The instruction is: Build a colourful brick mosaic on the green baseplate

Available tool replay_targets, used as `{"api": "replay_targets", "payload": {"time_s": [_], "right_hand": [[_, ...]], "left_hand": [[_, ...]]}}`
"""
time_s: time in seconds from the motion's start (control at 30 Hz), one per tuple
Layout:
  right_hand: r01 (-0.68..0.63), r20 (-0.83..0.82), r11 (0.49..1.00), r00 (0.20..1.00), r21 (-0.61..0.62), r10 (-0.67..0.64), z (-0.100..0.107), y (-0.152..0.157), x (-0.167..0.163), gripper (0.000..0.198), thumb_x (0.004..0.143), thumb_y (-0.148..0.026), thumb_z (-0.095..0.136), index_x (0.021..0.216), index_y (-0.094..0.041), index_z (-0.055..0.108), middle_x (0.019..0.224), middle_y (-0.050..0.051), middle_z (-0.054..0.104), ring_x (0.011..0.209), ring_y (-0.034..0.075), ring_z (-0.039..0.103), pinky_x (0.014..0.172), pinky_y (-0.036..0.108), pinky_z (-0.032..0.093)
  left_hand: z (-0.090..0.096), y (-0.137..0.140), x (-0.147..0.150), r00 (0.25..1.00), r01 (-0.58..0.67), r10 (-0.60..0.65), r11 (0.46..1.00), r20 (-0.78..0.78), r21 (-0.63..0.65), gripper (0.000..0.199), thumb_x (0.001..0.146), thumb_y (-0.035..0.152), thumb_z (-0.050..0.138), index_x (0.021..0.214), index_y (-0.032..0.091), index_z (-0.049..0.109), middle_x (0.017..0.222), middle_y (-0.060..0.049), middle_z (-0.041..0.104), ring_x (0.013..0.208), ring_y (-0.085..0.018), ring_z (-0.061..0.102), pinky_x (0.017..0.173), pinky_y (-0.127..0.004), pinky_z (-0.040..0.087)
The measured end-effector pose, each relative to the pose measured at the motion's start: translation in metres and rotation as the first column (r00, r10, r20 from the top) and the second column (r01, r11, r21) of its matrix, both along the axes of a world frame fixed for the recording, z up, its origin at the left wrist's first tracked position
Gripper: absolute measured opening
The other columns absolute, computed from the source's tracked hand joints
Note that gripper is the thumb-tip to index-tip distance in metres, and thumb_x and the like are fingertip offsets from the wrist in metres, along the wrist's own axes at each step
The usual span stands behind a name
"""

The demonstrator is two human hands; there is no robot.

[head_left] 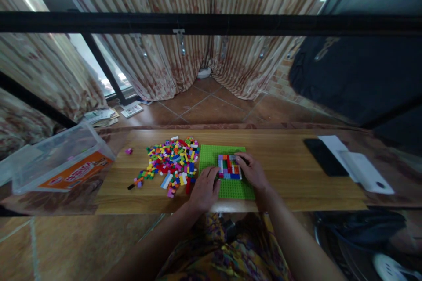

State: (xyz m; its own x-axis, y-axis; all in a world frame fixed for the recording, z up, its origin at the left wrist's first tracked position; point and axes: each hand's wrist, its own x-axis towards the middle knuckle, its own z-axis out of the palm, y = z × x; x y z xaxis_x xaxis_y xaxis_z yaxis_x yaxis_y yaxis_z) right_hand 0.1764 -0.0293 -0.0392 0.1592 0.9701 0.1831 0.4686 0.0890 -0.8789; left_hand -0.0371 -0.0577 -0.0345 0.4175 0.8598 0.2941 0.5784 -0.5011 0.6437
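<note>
A square build of toy bricks (228, 167) in red, blue, purple, orange and white sits on a green studded baseplate (211, 153). My left hand (205, 188) is at its lower left edge, fingers close together and curled against its side. My right hand (253, 171) bends over the right side, fingertips on the upper right corner. Whether a loose brick is between those fingertips cannot be made out. Left of the baseplate lies a spread heap of loose toy bricks (173, 158) in many colours.
A clear plastic box (66, 158) with an orange label stands off the table's left end. A black phone-like slab (325, 157) and a white case (365, 172) lie at the right of the wooden table (283, 153). A dark bar (211, 24) crosses beyond.
</note>
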Motion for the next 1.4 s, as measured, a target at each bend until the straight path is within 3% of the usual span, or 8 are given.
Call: {"api": "replay_targets", "payload": {"time_s": [0.33, 1.4], "right_hand": [[0.107, 0.125, 0.986, 0.984, 0.130, -0.123, -0.007, -0.003, -0.013, 0.030, 0.091, -0.042, 0.051, 0.095, -0.020, 0.071, 0.100, 0.010, 0.071, 0.097, 0.024, 0.062, 0.093, 0.042, 0.046], [0.099, 0.085, 0.990, 0.991, 0.102, -0.108, -0.007, -0.009, -0.010, 0.028, 0.084, -0.030, 0.050, 0.100, -0.022, 0.071, 0.102, 0.008, 0.070, 0.098, 0.024, 0.061, 0.092, 0.043, 0.047]], "left_hand": [[0.000, 0.001, 0.000, 1.000, 0.026, -0.026, 1.000, -0.013, 0.016, 0.042, 0.088, 0.011, 0.052, 0.129, 0.020, 0.052, 0.120, -0.010, 0.059, 0.113, -0.023, 0.055, 0.100, -0.043, 0.049], [0.002, 0.001, -0.001, 0.999, 0.036, -0.036, 0.999, -0.011, -0.006, 0.041, 0.089, 0.013, 0.050, 0.129, 0.020, 0.052, 0.118, -0.010, 0.060, 0.111, -0.024, 0.056, 0.098, -0.043, 0.050]]}}
